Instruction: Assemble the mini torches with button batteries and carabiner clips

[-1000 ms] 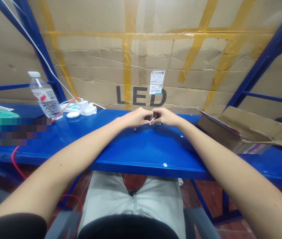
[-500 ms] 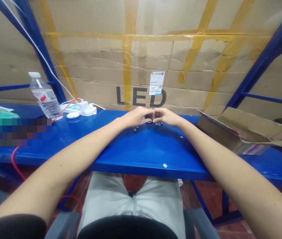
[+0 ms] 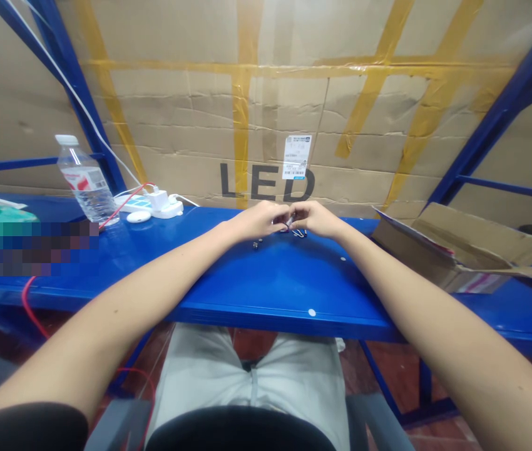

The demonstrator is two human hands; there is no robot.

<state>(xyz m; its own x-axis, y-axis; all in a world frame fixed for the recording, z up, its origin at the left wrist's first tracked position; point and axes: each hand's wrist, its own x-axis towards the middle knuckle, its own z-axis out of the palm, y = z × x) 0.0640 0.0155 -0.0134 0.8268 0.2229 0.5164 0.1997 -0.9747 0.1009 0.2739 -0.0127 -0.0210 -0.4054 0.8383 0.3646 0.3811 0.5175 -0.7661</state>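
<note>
Over the far part of the blue table (image 3: 266, 282), my left hand (image 3: 266, 220) and my right hand (image 3: 312, 219) meet at the fingertips. Both are closed around something small, too hidden to name. Thin dark and white wires (image 3: 300, 233) show just below my right hand. A few small metal pieces (image 3: 256, 245) lie on the table, below my left hand and nearer to me.
A water bottle (image 3: 88, 188) and a white power strip (image 3: 167, 205) stand at the back left, with a round white object (image 3: 138, 217) beside them. An open cardboard box (image 3: 463, 250) sits on the right. A large taped carton (image 3: 191, 125) rises behind the table.
My right hand's fingers have shifted slightly, and a little more of the wires shows beneath them. The view has moved very slightly.
</note>
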